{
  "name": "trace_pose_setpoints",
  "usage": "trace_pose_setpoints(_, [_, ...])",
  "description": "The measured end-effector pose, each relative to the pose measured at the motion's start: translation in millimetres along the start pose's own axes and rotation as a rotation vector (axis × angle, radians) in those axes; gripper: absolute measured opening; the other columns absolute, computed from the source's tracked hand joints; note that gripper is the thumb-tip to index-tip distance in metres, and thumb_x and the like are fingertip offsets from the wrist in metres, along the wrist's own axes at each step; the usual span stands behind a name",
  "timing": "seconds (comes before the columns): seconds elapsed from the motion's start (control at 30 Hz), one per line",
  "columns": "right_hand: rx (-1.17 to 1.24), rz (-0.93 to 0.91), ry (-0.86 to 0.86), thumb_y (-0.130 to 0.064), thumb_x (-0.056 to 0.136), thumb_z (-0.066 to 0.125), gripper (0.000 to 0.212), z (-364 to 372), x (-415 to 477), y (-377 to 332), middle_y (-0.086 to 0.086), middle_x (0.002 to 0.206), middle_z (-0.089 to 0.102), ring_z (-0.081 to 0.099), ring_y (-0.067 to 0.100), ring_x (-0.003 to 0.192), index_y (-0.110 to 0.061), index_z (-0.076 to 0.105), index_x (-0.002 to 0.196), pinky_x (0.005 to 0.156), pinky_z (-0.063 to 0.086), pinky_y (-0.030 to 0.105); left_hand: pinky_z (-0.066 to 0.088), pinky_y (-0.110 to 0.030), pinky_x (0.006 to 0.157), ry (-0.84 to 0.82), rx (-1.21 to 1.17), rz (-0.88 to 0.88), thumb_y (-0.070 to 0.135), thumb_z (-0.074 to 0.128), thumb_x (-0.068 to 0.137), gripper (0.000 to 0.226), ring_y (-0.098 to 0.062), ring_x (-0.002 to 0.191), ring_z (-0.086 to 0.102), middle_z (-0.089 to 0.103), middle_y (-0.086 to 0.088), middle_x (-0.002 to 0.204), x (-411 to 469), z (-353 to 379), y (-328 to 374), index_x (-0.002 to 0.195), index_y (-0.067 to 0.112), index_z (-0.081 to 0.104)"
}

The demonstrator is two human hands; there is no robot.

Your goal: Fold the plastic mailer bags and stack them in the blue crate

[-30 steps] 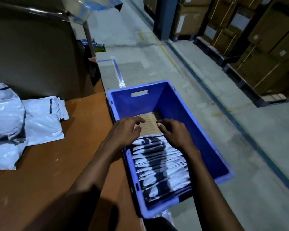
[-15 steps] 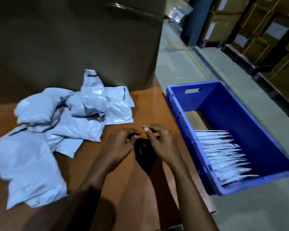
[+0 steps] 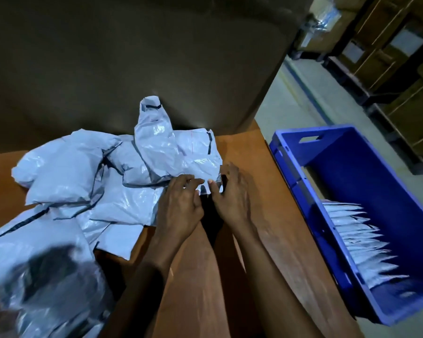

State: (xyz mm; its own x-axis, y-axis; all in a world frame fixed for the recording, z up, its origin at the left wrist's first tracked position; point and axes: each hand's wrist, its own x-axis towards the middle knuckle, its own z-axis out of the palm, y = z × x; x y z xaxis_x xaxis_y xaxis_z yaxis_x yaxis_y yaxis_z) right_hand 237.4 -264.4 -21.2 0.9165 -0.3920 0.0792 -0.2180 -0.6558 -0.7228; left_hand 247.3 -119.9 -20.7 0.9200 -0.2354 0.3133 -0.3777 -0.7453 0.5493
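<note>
A loose heap of white plastic mailer bags (image 3: 78,181) lies on the brown table (image 3: 254,181), spreading from the left edge to the middle. My left hand (image 3: 180,206) and my right hand (image 3: 232,193) meet at the near right corner of the topmost mailer bag (image 3: 186,157), and the fingers of both pinch that edge. To the right, off the table, stands the blue crate (image 3: 366,172). A row of folded mailer bags (image 3: 359,242) leans inside its near half.
A big dark cardboard box (image 3: 137,59) rises right behind the heap. Beyond the crate are grey warehouse floor (image 3: 293,98) and pallets stacked with brown cartons (image 3: 401,59). Bare table shows between my hands and the crate.
My hands left the crate, crossed to the table, then reached forward onto the heap. They now hold the corner of the top mailer bag. The view swung left.
</note>
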Motion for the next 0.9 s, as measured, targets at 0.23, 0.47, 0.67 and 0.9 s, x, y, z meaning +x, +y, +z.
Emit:
trace_pose_setpoints(0.23, [0.178,0.1,0.054,-0.026,0.092,0.077,0.036,2.1,3.0,2.3,-0.007,0.105,0.07,0.067,0.013,0.098,-0.024,0.063,0.124,0.087,0.057,0.04,0.051,-0.051,0.096,0.007,0.044,0.041,0.018,0.052,0.087,0.041,-0.035,0.122,0.055,0.059,-0.01,0.13,-17.1,3.2,-7.2,0.125,0.016,0.067])
trace_pose_setpoints(0.47, [0.444,0.109,0.095,-0.023,0.093,0.077,0.02,-35.5,-22.3,18.2,-0.009,0.102,0.073,0.071,0.011,0.096,-0.033,0.07,0.108,0.085,0.061,0.047,0.044,-0.051,0.095,0.074,0.326,0.095,-0.001,0.072,0.069,0.062,-0.041,0.117,0.054,0.057,-0.021,0.129,-27.2,15.1,-6.4,0.13,0.008,0.061])
trace_pose_setpoints(0.67, [0.614,0.1,0.208,-0.027,0.095,0.076,0.019,-84.3,-49.3,46.1,-0.005,0.11,0.076,0.073,0.016,0.104,-0.036,0.072,0.112,0.083,0.063,0.041,0.043,-0.05,0.091,0.318,0.397,0.306,-0.005,0.06,0.08,0.035,-0.037,0.095,0.064,0.067,-0.016,0.105,-43.0,5.2,13.4,0.11,0.007,0.072])
trace_pose_setpoints(0.9, [0.409,0.216,0.312,-0.022,0.1,0.069,0.02,-110.7,-101.3,114.8,-0.008,0.113,0.074,0.071,0.016,0.109,-0.038,0.074,0.112,0.091,0.059,0.042,0.043,-0.047,0.089,0.127,0.242,0.447,0.003,0.068,0.08,0.028,-0.033,0.092,0.064,0.067,-0.01,0.098,-110.6,44.7,52.1,0.105,0.012,0.075])
